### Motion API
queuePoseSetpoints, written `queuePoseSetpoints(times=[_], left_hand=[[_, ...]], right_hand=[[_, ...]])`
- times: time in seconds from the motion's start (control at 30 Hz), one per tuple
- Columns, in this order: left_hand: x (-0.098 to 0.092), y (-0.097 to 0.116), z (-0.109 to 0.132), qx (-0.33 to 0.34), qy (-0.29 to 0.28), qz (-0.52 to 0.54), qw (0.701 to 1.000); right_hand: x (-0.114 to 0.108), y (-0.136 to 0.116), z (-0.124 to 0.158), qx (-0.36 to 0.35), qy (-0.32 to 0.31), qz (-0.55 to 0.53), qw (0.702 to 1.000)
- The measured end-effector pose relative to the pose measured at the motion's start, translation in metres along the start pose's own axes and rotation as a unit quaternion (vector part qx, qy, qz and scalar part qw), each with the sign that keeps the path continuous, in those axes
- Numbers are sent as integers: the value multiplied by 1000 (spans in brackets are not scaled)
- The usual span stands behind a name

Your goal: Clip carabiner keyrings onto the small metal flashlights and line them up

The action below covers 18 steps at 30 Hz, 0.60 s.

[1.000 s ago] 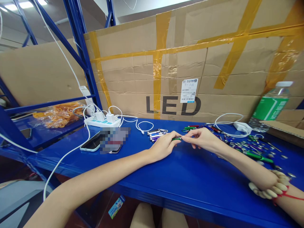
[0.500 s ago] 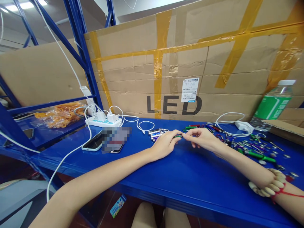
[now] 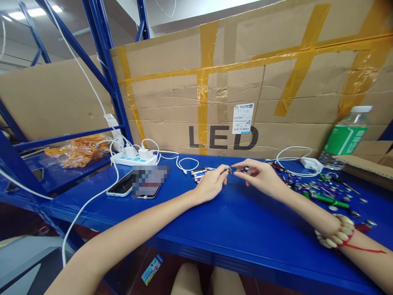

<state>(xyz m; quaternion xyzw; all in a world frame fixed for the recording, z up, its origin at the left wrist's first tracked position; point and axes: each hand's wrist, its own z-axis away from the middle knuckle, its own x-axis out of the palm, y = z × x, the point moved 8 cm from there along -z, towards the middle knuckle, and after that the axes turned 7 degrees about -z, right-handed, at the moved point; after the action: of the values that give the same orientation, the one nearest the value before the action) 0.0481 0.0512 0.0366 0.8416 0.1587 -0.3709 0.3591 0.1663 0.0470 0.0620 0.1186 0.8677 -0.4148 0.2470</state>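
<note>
My left hand [image 3: 211, 183] rests low over the blue tabletop, its fingers closed around a small green metal tube [image 3: 227, 170] with a shiny end. Most of that tube is hidden by the fingers. Facing it from the right, my right hand [image 3: 260, 176] has thumb and forefinger apart, a short gap from the tube's end. Beside my left hand lie several silver and purple metal tubes [image 3: 198, 174], partly covered by it. Coloured tubes behind my right hand are mostly hidden.
Loose metal parts and green tubes [image 3: 333, 200] are scattered at the right, near a water bottle [image 3: 345, 137] and a white charger [image 3: 311, 164]. At the left lie two phones [image 3: 121, 184] by a power strip [image 3: 133, 158]. A large taped cardboard box [image 3: 172, 102] stands behind.
My right thumb and forefinger have come away from the green tube and spread apart. My left hand still holds the tube, now turned with its shiny end showing. The view has shifted slightly.
</note>
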Motion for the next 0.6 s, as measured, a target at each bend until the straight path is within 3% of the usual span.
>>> queuePoseSetpoints(times=[0.23,0.4,0.6], left_hand=[[6,4,2,24,-40,12,999],[9,6,3,29,-50,29,998],[12,7,7,43,-86,-2,995]], right_hand=[[-4,-12,1,-86,-9,71,994],[-6,-18,1,-99,-11,89,991],[-2,-17,3,-92,-28,27,995]])
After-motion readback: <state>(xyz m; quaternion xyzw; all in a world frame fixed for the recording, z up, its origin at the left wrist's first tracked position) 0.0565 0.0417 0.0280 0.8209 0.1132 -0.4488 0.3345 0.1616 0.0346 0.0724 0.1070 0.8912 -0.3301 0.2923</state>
